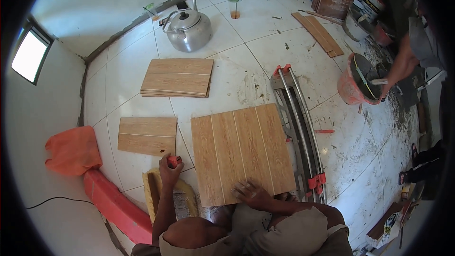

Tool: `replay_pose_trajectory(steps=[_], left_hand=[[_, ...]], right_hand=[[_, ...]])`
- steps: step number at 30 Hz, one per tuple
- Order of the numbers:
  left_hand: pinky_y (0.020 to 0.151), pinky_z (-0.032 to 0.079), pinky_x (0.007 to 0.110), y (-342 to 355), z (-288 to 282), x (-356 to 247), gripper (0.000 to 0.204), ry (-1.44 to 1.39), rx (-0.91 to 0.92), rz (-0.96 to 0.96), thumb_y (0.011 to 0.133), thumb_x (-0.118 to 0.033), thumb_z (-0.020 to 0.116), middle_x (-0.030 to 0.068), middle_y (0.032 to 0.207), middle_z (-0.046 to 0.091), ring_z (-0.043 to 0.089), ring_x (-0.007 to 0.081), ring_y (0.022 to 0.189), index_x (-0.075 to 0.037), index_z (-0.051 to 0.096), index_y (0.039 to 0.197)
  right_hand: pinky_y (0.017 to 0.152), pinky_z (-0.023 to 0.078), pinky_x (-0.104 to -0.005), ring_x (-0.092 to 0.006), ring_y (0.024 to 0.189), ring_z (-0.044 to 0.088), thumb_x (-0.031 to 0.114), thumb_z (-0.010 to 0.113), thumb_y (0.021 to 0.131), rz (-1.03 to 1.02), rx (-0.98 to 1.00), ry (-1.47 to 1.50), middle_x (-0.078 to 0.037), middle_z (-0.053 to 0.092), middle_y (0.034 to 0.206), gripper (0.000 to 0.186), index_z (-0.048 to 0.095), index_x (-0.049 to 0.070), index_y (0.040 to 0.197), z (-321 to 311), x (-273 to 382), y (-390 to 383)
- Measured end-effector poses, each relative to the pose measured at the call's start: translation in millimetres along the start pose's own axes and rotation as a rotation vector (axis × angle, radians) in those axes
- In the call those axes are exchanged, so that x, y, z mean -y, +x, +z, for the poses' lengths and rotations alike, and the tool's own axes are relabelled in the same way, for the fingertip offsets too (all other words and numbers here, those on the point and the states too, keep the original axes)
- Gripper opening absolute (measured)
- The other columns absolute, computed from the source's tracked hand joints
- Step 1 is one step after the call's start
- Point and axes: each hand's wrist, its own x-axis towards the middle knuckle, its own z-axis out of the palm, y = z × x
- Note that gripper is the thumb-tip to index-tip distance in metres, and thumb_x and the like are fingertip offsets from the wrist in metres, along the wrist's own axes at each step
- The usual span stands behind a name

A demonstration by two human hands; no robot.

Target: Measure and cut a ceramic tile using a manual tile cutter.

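Note:
A square wood-look tile (239, 154) with pale lines lies in front of me, partly over my feet. My right hand (251, 194) rests on its near edge, fingers spread and holding nothing. To the tile's left, my left hand (169, 169) is closed around a small red boxy object (174, 161), too small to name surely. Just beyond that hand lies a smaller wood-look tile (147, 135) with a dark spot near its corner. A tile cutter (301, 128) with two metal rails and red fittings stands along the big tile's right side.
Farther off are a stack of tiles (177, 77), a metal kettle (188, 31) and a plastic cup (235, 8). A red case (116, 208) and orange bag (73, 151) sit at left. A yellowish tray (151, 192) is near my left arm. At right another person's hand touches a bucket (350, 85).

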Motion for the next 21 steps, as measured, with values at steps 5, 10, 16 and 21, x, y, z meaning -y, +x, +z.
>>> replay_pose_trajectory(steps=[5, 10, 16, 21], left_hand=[[0.082, 0.051, 0.035, -2, 1, -21, 0.042, -0.566, 0.088, -0.238, 0.078, -0.022, 0.075, 0.0062, 0.095, 0.063, 0.059, 0.0177, 0.088, -0.003, 0.062, 0.113], [0.070, 0.050, 0.027, -17, 20, -41, 0.025, -0.980, 0.548, -0.310, 0.086, -0.018, 0.066, 0.0029, 0.091, 0.062, 0.058, 0.0119, 0.081, -0.004, 0.061, 0.107], [0.078, 0.048, 0.028, -49, 47, -115, 0.033, -0.801, 0.970, -0.258, 0.090, -0.020, 0.064, 0.0039, 0.095, 0.061, 0.059, 0.0123, 0.087, -0.004, 0.056, 0.118], [0.075, 0.051, 0.030, -45, 65, -147, 0.057, -0.772, 0.881, -0.173, 0.091, -0.034, 0.071, 0.0061, 0.095, 0.061, 0.060, 0.0138, 0.085, -0.003, 0.049, 0.133]], right_hand=[[0.113, 0.036, -0.0515, -0.0297, 0.132, 0.051, 0.023, 0.056, 0.090, -0.002, 0.040, -0.028, -0.010, 0.056, 0.139, 0.045, 0.057, 0.015, 0.134, 12, -2, -6], [0.115, 0.033, -0.0531, -0.0324, 0.133, 0.051, 0.027, 0.059, 0.092, -0.003, 0.094, -0.006, -0.012, 0.054, 0.141, 0.049, 0.053, 0.015, 0.139, -1, 2, -1], [0.100, 0.049, -0.0406, -0.0309, 0.117, 0.061, 0.035, 0.073, 0.086, 0.657, 0.192, 0.978, -0.017, 0.053, 0.139, 0.065, 0.049, 0.011, 0.141, -43, -26, 42], [0.091, 0.052, -0.0337, -0.0220, 0.101, 0.068, 0.021, 0.072, 0.090, 0.599, 0.105, 1.053, -0.013, 0.067, 0.116, 0.051, 0.054, 0.004, 0.134, -36, -42, 54]])
